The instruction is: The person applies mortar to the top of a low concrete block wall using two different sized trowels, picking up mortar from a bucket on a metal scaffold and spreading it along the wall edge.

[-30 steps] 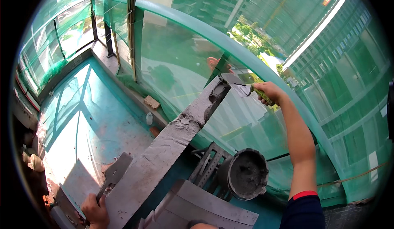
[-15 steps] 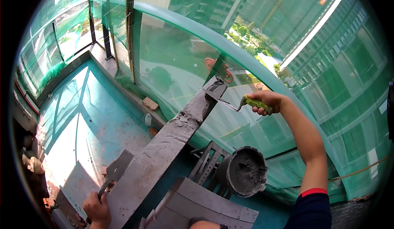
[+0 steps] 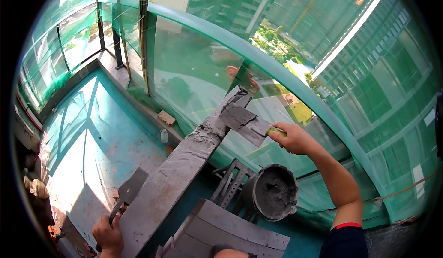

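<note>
My right hand is closed round the green handle of a brick trowel. Grey mortar covers the front part of its blade, which is over the far end of a narrow wall top. Rough wet mortar lies along that far stretch, while the nearer part looks smoother. At the lower left, my left hand grips the dark handle of a second tool, a flat-bladed scraper. Its blade stands beside the wall's left edge. A dark bucket of grey mortar stands right of the wall.
The bucket rests on a slatted stand. Below it is a curved pale panel. A brick and a clear bottle are left of the wall. Green netting and a curved rail run behind it.
My right hand has lowered slightly and turned the trowel, so its mortar-covered face now shows. The left hand has barely moved with its scraper.
</note>
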A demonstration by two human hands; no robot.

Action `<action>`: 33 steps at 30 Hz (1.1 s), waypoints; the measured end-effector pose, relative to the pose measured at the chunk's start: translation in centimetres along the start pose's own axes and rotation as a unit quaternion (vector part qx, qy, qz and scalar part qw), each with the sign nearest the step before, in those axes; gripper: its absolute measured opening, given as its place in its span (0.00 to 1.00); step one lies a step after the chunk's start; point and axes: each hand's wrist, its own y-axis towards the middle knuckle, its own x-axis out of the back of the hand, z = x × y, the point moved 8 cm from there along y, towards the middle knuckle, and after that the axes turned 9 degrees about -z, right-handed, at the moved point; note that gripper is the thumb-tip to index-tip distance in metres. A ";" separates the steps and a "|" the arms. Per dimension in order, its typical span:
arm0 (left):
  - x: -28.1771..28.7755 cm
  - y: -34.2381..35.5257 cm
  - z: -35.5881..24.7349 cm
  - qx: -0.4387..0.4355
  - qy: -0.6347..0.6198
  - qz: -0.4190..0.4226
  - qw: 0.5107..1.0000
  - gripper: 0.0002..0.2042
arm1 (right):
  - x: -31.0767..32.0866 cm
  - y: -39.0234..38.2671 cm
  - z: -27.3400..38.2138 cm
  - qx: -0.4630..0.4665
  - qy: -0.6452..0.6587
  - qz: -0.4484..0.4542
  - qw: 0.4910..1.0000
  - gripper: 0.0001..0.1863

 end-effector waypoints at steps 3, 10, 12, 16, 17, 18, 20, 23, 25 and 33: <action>-2.7 -0.6 0.8 0.018 0.046 0.187 0.981 0.07 | -2.6 -2.7 -3.0 0.041 0.028 -0.182 0.982 0.20; 2.5 2.9 -3.7 -0.028 0.035 0.035 0.998 0.19 | -16.4 -4.3 -5.2 -0.032 0.172 -0.271 0.946 0.19; 1.2 1.9 -1.8 0.077 0.053 0.145 0.985 0.20 | -16.9 -2.1 -7.5 -0.083 0.208 -0.274 0.935 0.19; 0.8 1.7 -1.5 0.069 0.053 0.117 0.989 0.14 | -16.4 2.7 -12.6 -0.148 0.281 -0.258 0.912 0.18; 0.6 1.6 -1.5 0.067 0.048 0.107 0.991 0.12 | -15.5 3.2 -13.8 -0.148 0.278 -0.259 0.913 0.18; 0.5 1.6 -1.6 0.066 0.041 0.096 0.992 0.10 | -14.5 3.8 -15.6 -0.149 0.247 -0.279 0.916 0.18; 0.5 1.9 -2.4 0.059 0.026 0.067 0.996 0.11 | -12.4 4.4 -16.5 -0.144 0.217 -0.293 0.920 0.18; 1.5 2.0 -2.5 0.061 0.010 0.039 0.997 0.12 | -8.5 4.8 -15.0 -0.200 0.265 -0.253 0.909 0.17; 2.6 1.6 -1.9 0.076 0.015 0.042 0.996 0.12 | -5.1 4.7 -10.6 -0.205 0.349 -0.160 0.901 0.17; 1.1 1.1 -1.6 0.005 0.002 0.014 1.000 0.12 | -2.8 9.3 -0.8 -0.247 0.428 0.010 0.870 0.15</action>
